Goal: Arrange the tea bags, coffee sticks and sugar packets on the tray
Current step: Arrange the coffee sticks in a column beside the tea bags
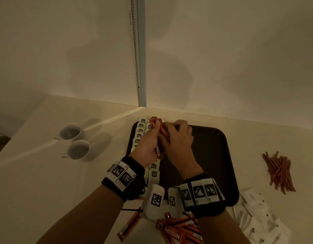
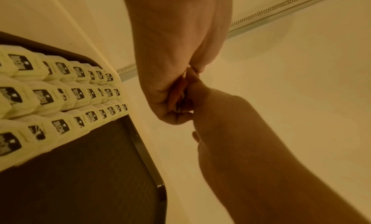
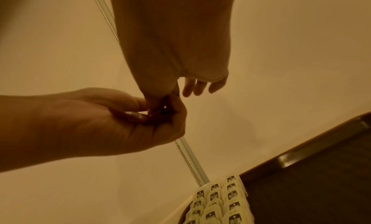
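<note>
- Orange coffee sticks point(image 1: 158, 136), a small bundle of them, sit gripped in the left hand point(image 1: 147, 147) above the dark tray point(image 1: 213, 155) at centre frame, the fingers curled round the bundle's lower half.
- The right hand point(image 1: 178, 140) closes over the top of the same bundle from the right, thumb and forefinger pinching at the sticks; the right wrist view shows its other fingers point(image 3: 197, 86) hanging loose and apart.
- Cream tea bags point(image 1: 140, 136) already fill overlapping rows along the tray's left side, running from its far edge down toward the wrists.
- More coffee sticks point(image 1: 180, 229) lie loose on the counter at the bottom of the frame; thin brown sticks point(image 1: 278, 171), probably the sugar, lie heaped at right, with white packets point(image 1: 257, 217) at lower right.
- To do this step well, the bundle likely wants squaring up so the ends sit level, then laying flat just right of the tea bags without nudging their rows.
- Bare tray floor stretches from the hands to the raised right rim point(image 1: 229, 155), leaving plenty of room to set sticks down.
- Two white cups point(image 1: 73, 140) stand at left, well apart from the tray, and the wall corner sits close behind its far edge, so reach is tightest there.
</note>
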The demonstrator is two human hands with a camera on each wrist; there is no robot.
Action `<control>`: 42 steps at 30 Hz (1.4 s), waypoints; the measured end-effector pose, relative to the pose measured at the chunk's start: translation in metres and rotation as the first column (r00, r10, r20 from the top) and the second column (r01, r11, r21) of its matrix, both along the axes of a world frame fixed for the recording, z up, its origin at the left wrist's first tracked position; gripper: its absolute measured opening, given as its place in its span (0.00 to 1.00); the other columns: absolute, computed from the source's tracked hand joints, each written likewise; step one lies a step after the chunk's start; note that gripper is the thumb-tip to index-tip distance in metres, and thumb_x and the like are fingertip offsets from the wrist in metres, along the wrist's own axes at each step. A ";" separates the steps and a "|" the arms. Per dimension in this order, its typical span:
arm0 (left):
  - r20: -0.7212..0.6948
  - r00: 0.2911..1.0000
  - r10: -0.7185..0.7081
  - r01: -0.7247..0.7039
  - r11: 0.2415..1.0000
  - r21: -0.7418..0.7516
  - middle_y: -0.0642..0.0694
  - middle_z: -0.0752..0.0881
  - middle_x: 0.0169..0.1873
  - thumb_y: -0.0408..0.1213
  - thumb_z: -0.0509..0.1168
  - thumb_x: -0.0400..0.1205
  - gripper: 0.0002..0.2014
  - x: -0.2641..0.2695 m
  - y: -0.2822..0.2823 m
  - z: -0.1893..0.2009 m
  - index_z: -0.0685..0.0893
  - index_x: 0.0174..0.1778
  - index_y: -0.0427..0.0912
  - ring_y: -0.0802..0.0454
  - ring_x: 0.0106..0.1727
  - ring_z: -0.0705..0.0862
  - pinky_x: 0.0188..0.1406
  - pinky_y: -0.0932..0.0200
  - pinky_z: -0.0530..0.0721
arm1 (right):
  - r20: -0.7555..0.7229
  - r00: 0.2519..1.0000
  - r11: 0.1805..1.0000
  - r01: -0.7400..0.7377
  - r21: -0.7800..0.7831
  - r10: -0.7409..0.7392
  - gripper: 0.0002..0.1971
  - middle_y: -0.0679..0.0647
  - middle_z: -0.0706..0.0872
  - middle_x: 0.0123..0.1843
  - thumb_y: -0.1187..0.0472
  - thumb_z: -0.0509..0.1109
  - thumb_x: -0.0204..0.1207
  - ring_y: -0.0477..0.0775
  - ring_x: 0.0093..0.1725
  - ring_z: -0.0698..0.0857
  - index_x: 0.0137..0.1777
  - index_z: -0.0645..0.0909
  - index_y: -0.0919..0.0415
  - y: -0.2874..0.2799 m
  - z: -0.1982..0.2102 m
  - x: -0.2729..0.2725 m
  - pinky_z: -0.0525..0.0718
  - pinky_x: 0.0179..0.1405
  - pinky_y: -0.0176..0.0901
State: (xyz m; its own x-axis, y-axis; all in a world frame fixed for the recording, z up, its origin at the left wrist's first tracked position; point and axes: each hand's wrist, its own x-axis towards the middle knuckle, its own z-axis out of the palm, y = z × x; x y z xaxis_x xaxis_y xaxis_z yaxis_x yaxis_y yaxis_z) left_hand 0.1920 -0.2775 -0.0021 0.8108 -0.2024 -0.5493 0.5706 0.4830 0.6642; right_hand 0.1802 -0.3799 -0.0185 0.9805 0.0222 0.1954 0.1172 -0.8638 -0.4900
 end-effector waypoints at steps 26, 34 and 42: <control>0.418 0.888 -0.190 -0.081 0.831 0.550 0.43 0.86 0.36 0.30 0.70 0.78 0.10 0.014 0.030 0.003 0.87 0.53 0.46 0.61 0.18 0.70 0.18 0.66 0.71 | -0.092 0.938 0.415 -0.059 0.908 0.335 0.13 0.52 0.84 0.56 0.65 0.72 0.70 0.45 0.54 0.84 0.54 0.83 0.66 -0.047 0.005 0.000 0.82 0.52 0.36; 0.375 0.910 -0.179 -0.071 0.823 0.564 0.52 0.74 0.15 0.35 0.71 0.78 0.08 0.012 0.025 0.008 0.87 0.50 0.37 0.61 0.14 0.69 0.13 0.70 0.67 | -0.054 0.985 0.581 -0.054 0.812 0.167 0.11 0.46 0.87 0.48 0.70 0.70 0.74 0.46 0.44 0.85 0.55 0.81 0.59 -0.045 0.012 0.005 0.84 0.45 0.33; 0.441 0.886 -0.141 -0.156 0.806 0.570 0.54 0.75 0.12 0.34 0.73 0.77 0.05 0.011 0.022 0.008 0.88 0.45 0.37 0.62 0.13 0.69 0.14 0.71 0.68 | -0.148 0.988 0.403 0.114 0.908 0.052 0.08 0.53 0.86 0.49 0.72 0.66 0.76 0.45 0.48 0.86 0.51 0.84 0.63 -0.044 0.008 0.007 0.85 0.48 0.34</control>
